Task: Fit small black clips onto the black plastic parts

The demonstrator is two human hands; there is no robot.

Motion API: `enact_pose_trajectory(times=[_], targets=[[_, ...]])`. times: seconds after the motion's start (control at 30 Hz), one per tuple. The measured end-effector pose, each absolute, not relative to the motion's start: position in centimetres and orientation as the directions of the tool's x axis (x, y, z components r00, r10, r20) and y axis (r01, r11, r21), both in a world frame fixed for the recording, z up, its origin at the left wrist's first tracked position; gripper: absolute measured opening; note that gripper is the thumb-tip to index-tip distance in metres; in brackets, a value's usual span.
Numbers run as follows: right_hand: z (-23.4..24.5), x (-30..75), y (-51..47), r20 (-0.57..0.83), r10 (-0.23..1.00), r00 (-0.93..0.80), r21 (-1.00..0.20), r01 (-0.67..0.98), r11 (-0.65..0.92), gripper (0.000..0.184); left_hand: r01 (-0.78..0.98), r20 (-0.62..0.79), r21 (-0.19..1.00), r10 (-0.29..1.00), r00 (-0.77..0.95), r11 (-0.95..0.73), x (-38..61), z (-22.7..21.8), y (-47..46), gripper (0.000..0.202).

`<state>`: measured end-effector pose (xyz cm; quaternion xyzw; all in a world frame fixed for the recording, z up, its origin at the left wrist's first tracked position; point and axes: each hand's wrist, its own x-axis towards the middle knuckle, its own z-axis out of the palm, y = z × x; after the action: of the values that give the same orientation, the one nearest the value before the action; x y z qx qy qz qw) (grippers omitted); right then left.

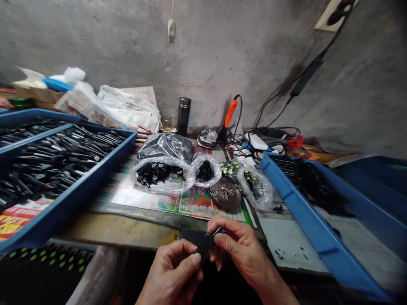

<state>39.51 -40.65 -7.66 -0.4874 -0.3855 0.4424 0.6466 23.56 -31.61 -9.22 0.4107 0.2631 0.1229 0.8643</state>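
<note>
Just beyond the table's front edge, my left hand [176, 264] is closed in a pinch on a small black part [205, 245], dark against a dark background. My right hand [237, 243] pinches a small dark piece with a shiny edge [217, 231] at the same spot. Whether these are one piece or two touching pieces I cannot tell. Straight ahead of the hands lies a round dish of small metal screws [222, 192]. Behind it, clear plastic bags hold small black parts [154, 173] and black parts with yellow-green dots [251, 180].
Blue trays [104, 176] full of slim black pieces stand on the left. Another blue tray [302, 220] with black pieces is at the right. An orange-handled tool [230, 113] stands near a black flask [183, 116] by the wall. Cables [280, 129] run along the back.
</note>
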Motion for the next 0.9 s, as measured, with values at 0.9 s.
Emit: enact_pose_trajectory(times=[0.9], targets=[[-6.6,39.4,-41.7,0.024,0.957,0.288,-0.995,0.096,-0.004,0.022,0.016,0.108,0.987,0.728,0.678,-0.162,23.1,-8.5,-32.4,0.012]])
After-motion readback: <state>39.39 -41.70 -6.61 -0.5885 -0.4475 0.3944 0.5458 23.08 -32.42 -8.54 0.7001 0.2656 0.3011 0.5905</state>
